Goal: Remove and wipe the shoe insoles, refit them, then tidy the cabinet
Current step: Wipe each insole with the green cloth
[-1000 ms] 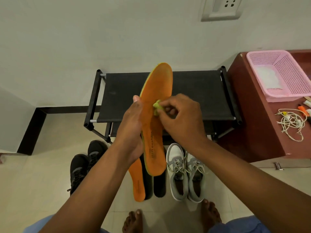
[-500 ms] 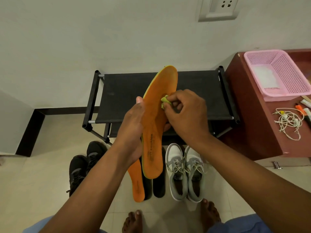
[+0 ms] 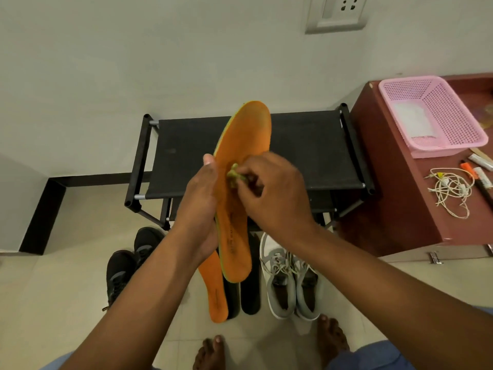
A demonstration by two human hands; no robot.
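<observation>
Mid-wipe: left hand [image 3: 198,209] grips orange insole [image 3: 241,166], right hand [image 3: 269,193] pinches green cloth [image 3: 233,176] on it; refit and cabinet tidy pending.

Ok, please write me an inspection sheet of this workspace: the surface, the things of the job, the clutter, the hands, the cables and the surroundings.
Surface: pale tiled floor; black shoe rack, its top shelf bare.
Job's things: orange insole held upright; small green cloth against it; second orange insole and two black insoles on the floor; black shoes; grey-white sneakers.
Clutter: pink basket, tubes and a marker on the brown cabinet.
Hands: left hand grips the insole; right hand pinches the cloth.
Cables: tangled white cord on the cabinet.
Surroundings: white wall, wall socket, bare feet.
</observation>
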